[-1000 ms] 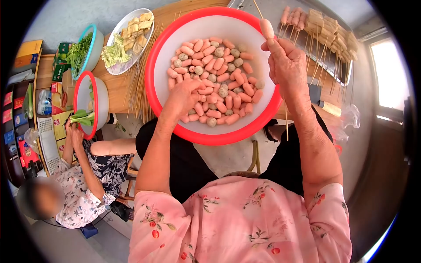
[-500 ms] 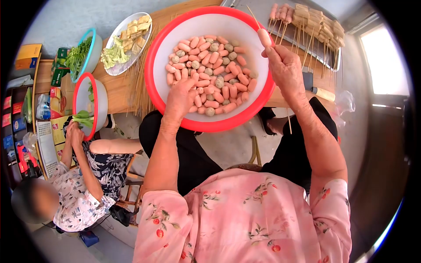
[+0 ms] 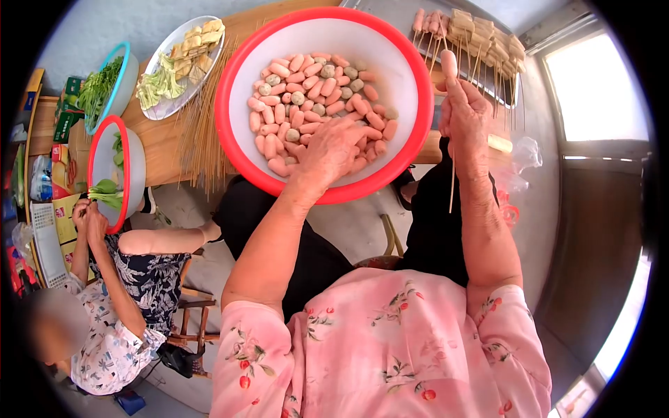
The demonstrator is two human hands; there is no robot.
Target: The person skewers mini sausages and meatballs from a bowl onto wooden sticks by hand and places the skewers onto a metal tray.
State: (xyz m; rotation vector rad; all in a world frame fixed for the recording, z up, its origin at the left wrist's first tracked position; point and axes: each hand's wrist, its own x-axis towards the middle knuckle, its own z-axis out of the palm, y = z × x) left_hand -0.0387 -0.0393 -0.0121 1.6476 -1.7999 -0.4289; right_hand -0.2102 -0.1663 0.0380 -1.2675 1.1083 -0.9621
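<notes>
The right hand [image 3: 465, 115] grips a stick [image 3: 451, 188] bearing one sausage [image 3: 449, 64], the left hand [image 3: 331, 153], grip unclear, sits among many sausages left loose in the basin [image 3: 224, 104] at the near edge of the surface [image 3: 159, 132], and loaded sticks [image 3: 481, 33] already lie toward its far right corner.

Along the far edge of the wooden table [image 3: 162, 145] stand a white oval plate [image 3: 166, 110] of yellowish slices [image 3: 198, 49] and a turquoise-rimmed basin [image 3: 127, 85] of leafy greens [image 3: 100, 90]; a small red-rimmed basin [image 3: 135, 167] is leftward, nearer.
</notes>
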